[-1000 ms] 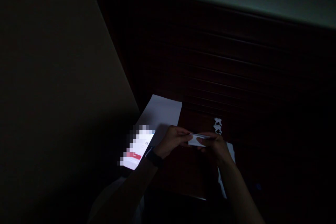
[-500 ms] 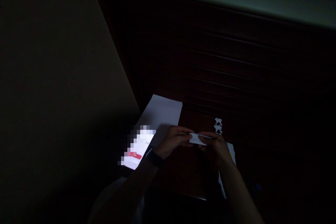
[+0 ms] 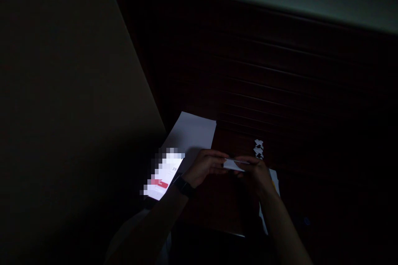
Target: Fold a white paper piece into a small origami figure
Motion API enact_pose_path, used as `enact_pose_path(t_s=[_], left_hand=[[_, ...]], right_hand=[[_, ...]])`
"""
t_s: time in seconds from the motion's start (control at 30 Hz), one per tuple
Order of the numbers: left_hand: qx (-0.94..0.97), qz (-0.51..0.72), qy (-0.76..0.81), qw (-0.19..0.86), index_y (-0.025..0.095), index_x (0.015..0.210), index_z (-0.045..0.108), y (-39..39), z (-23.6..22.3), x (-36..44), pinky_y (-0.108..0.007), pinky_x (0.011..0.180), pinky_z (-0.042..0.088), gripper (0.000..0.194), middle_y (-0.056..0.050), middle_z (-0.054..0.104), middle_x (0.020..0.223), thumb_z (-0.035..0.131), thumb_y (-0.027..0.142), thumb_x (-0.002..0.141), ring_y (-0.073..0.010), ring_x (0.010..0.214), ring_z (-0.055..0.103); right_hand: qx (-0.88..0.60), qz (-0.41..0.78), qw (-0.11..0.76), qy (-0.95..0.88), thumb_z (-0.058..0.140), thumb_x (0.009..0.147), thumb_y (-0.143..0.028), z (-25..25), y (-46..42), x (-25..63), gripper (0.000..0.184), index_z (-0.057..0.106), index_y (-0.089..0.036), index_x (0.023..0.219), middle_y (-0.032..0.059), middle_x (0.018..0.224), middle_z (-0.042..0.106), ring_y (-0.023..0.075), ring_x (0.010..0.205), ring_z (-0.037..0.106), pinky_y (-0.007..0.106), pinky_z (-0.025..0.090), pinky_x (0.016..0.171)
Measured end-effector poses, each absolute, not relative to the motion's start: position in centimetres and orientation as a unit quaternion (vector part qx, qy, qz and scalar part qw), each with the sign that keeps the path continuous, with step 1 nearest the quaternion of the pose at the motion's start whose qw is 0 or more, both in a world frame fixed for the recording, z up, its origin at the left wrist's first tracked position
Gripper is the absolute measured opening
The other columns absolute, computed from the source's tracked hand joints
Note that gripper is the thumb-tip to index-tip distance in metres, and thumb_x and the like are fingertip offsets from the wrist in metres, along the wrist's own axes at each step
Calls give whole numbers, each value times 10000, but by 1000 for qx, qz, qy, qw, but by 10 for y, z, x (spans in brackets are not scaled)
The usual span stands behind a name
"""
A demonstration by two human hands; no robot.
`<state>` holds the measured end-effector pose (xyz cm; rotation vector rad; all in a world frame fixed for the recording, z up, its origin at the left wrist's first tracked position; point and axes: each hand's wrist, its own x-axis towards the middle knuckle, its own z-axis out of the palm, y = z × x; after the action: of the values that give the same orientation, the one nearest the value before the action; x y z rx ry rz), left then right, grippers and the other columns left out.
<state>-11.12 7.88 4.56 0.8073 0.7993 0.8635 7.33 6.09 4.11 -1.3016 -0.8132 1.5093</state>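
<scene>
Narrow white paper strip (image 3: 229, 164) held level at both ends

Through the head camera I have a very dark scene, lit mostly around the hands. My left hand (image 3: 203, 168) has its fingers nearly closed on the strip's left end, gripping it from the side. My right hand (image 3: 256, 170) pinches the right end, its thumb laid over the strip and its curled fingers hiding that end from me. The strip's bare middle shows in the short gap between the two sets of fingertips; I cannot tell how many layers it has.

Both hands are above a dark reddish-brown table (image 3: 214, 211), with a black wristwatch (image 3: 184, 187) on the left wrist. Beyond and to the left of the left hand I see flat white rectangular paper sheets (image 3: 195, 128), with a phone with a bright white screen (image 3: 163, 177) just beside their near end; part of it is pixelated, and a red bar shows on it. Just past the right hand lie small angular white paper pieces (image 3: 258, 149) in a row. White paper with uneven edges (image 3: 275, 177) shows on either side of the right forearm, partly covered by it.
</scene>
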Motion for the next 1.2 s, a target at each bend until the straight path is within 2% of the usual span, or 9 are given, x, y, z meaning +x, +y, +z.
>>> enact_pose_path(t_s=[0.4,0.67,0.87,1.2], left_hand=[[379,423,391,724,99,913,662,78,47,-109,-383,737,523,253,-131,664,889,642,199,681,-226,809,630],[381,420,392,725,100,900,660,78,47,-108,-377,756,519,244,-129,661,900,649,203,679,-227,839,623],[389,420,378,728,95,919,650,77,50,-108,-385,789,509,260,-133,654,938,648,209,685,-236,867,618],[380,423,385,727,82,889,659,78,46,-106,-395,785,512,225,-137,664,897,643,180,687,-235,843,626]], right_hand=[[-531,621,476,-324,713,610,-248,41,60,69,277,672,-158,869,51,666,677,129,500,601,195,462,428],[-530,616,484,-326,725,598,-239,39,61,69,271,674,-159,851,58,720,687,129,519,609,211,485,465],[-532,613,483,-330,726,599,-249,39,61,69,268,677,-156,846,46,660,680,121,507,600,200,478,461],[-532,618,479,-325,717,610,-242,35,62,70,259,672,-157,851,47,674,679,124,501,599,207,476,449]])
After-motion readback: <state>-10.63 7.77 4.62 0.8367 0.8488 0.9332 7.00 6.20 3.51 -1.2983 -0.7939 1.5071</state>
